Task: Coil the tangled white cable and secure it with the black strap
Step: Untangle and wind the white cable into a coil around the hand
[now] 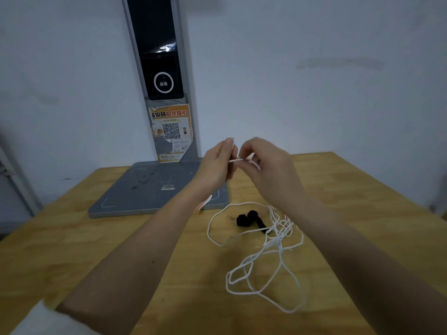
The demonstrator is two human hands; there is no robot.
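Note:
The white cable (267, 252) lies in loose tangled loops on the wooden table (72, 250), right of centre. One part of it rises to my hands, held above the table. My left hand (216, 165) pinches the cable near its end, and my right hand (268, 170) grips the same short stretch just beside it. Between the hands a short white piece shows. The black strap (250, 220) lies curled on the table under my right forearm, touching the tangle's upper edge.
A grey flat base plate (154, 192) with an upright post carrying a dark screen (159, 54) and an orange QR sticker (171, 131) stands at the table's far left, against the pale wall. The table's right edge runs diagonally at far right.

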